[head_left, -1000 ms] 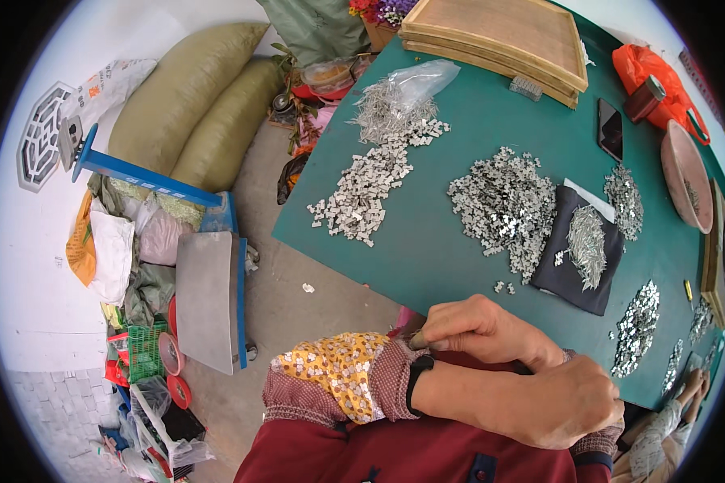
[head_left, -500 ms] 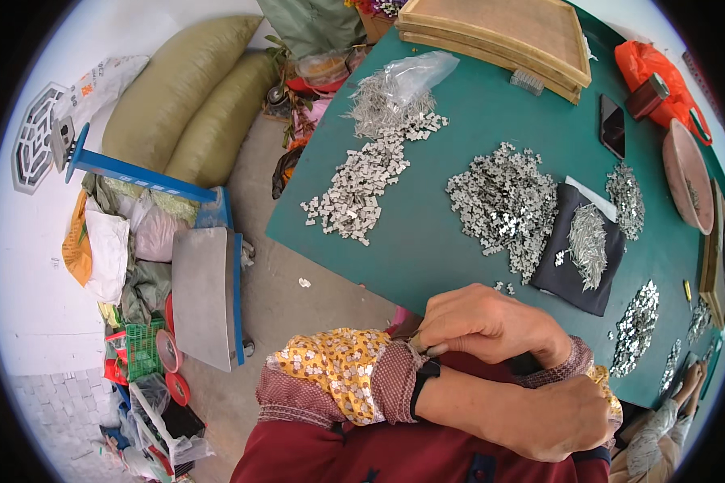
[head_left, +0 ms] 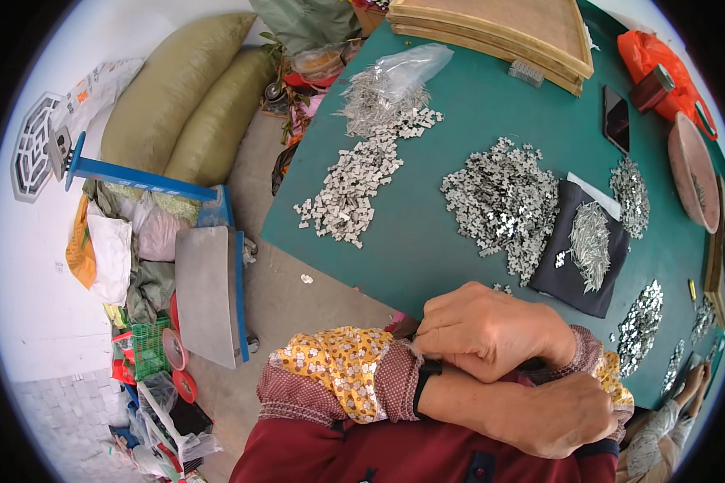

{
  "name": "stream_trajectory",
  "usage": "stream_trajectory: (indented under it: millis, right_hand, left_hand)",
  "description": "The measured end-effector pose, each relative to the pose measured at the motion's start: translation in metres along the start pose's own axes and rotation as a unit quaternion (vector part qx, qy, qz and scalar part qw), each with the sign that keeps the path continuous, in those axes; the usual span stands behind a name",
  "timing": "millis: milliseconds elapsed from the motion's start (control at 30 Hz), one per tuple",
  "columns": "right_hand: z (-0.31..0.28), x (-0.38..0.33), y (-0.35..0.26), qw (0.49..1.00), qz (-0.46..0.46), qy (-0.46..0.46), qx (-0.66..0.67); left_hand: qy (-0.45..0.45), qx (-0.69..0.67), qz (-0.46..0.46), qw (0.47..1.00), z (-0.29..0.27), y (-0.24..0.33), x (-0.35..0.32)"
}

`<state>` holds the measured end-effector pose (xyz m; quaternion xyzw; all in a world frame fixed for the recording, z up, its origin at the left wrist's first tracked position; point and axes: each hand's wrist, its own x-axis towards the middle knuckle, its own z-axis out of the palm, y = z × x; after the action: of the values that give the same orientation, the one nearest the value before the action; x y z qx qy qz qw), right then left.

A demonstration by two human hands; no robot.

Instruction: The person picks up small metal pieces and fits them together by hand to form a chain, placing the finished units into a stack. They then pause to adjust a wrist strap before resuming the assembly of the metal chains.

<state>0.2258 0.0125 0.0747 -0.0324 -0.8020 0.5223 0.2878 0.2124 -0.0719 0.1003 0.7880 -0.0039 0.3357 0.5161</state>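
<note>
My forearms cross over my lap at the near edge of the table. My right hand (head_left: 491,328) is closed at the left wrist, its fingers pinching the cuff of the yellow flowered sleeve cover (head_left: 342,366); its thumb is hidden. A black band (head_left: 427,382) shows at that wrist. Below and to the right, my left hand (head_left: 568,414) is curled with its knuckles up, next to the right sleeve's cuff. Its fingertips are out of sight, so what they hold, if anything, does not show.
On the green table (head_left: 298,217) lie a large heap of small metal pieces (head_left: 499,201), a dark cloth (head_left: 568,278) bearing thin metal pins (head_left: 590,245), a phone (head_left: 616,119), wooden trays (head_left: 499,28) and a pink bowl (head_left: 693,173). A platform scale (head_left: 209,294) stands left. Another person's hands (head_left: 691,386) show far right.
My right hand has turned over at the cuff, so its back shows and the thumb has gone out of sight. My left hand has barely moved. The view has shifted slightly.
</note>
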Motion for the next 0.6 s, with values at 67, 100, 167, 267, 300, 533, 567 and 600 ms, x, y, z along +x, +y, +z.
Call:
stream_trajectory:
  millis: [67,100,167,267,300,533,567,600]
  right_hand:
    - [0.001,-0.002,0.001,0.999,-0.026,0.046,-0.011]
    - [0.002,-0.002,0.003,0.999,-0.024,0.047,-0.011]
    - [0.005,-0.003,0.006,0.991,-0.058,0.112,-0.04]
    - [0.005,-0.009,0.007,0.984,-0.07,0.147,-0.073]
    - [0.004,-0.011,0.007,0.984,-0.069,0.148,-0.073]
    - [0.005,-0.025,0.01,0.978,-0.056,0.182,-0.08]
    - [0.003,-0.026,0.01,0.979,-0.053,0.183,-0.078]
    - [0.002,-0.029,0.011,0.979,-0.053,0.182,-0.078]
  left_hand:
    - [-0.007,0.067,0.031,0.997,0.008,-0.005,-0.004]
    - [-0.008,0.064,0.031,0.997,0.012,-0.008,-0.004]
    - [-0.009,0.042,0.054,0.998,0.015,-0.011,-0.002]
    - [0.112,0.035,0.095,0.989,0.025,-0.019,-0.006]
    - [0.112,0.034,0.094,0.989,0.028,-0.023,-0.009]
    - [0.226,0.05,0.053,0.971,0.011,-0.023,-0.013]
    - [0.241,0.044,0.036,0.969,0.016,-0.026,-0.016]
    - [0.256,0.038,0.019,0.966,0.021,-0.03,-0.021]
